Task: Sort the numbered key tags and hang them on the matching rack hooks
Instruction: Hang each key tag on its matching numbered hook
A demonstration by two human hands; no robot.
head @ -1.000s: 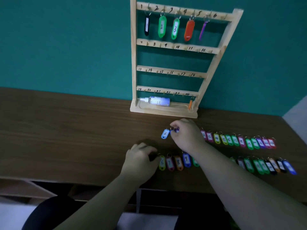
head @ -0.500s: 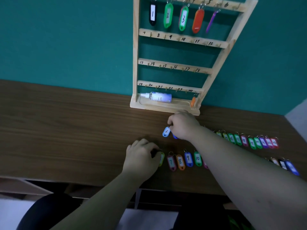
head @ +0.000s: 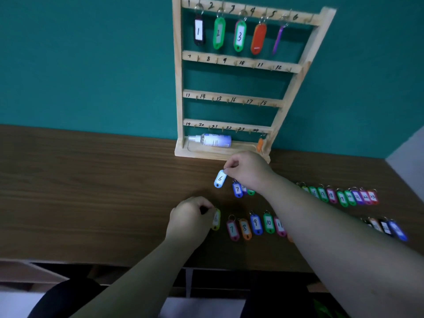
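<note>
Teal wall point(head: 91, 65) behind, brown wooden table point(head: 91, 191) under both hands. Wooden rack point(head: 176, 88) stands on the table against the wall, base just above the right fingertips. It has four numbered rails, 1 to 24.

Right hand point(head: 249, 172): thumb and forefinger pinch the metal ring of the light blue tag 6 point(head: 220, 179). The tag hangs tilted, below and left of those fingertips. Other fingers are curled in.

Left hand point(head: 188, 216): fingers curled, tips at the ring end of the yellow-green tag 6 point(head: 216, 219), which lies on the table just right of them. Cannot tell if they actually pinch it.

Top rail, far above the right fingers: black tag 1 point(head: 198, 31), green tag 2 point(head: 218, 33), green tag 3 point(head: 239, 36), orange tag point(head: 258, 39) with no number showing, purple tag point(head: 278, 40) edge-on.

Clear bottle point(head: 213, 140) lies on its side in the rack base, above and left of the right fingertips. Small orange tag point(head: 260, 144) sits at the base's right end.

Far row of tags point(head: 344, 197) runs right from under the right hand; blue tag 7 point(head: 237, 189) sits just below those fingertips. Near row point(head: 256, 224) runs right from the left fingertips: 7, 8, 9, 10, then goes under the right forearm.
</note>
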